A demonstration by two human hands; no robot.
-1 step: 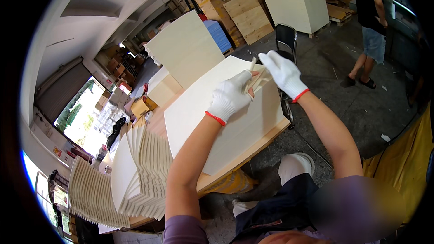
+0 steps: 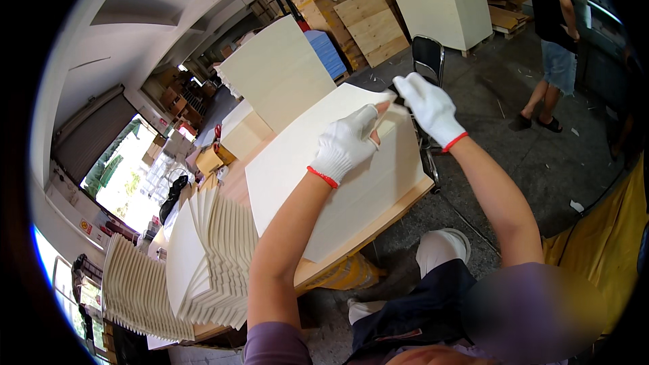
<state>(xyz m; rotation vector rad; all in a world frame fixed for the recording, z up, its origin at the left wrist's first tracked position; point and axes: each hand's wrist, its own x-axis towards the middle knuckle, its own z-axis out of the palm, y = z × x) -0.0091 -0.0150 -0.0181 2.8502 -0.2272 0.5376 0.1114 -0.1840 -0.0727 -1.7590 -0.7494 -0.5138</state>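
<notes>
A large pale cream sheet [image 2: 338,196] with a curved edge lies on the wooden table in front of me. My left hand [image 2: 346,140], in a white glove with a red cuff, is over its far right part. Two bare fingertips stick out there, apart from each other. My right hand [image 2: 430,109], gloved alike, hovers just beyond the sheet's right corner with fingers curled in. What sits in those fingers is hidden. A small pale blurred shape [image 2: 391,99] shows between the two hands; its kind is unclear.
Fanned stacks of pale sheets [image 2: 226,257] stand at the left. Behind the table rises a tall pale panel [image 2: 277,71]. A black chair [image 2: 427,54] is close beyond my right hand. Another person [image 2: 554,34] stands at the far right. Paper scraps dot the floor.
The pale strips seen at my left fingers a moment ago no longer show there. My right hand has shifted slightly right, and its fingers have curled in more.
</notes>
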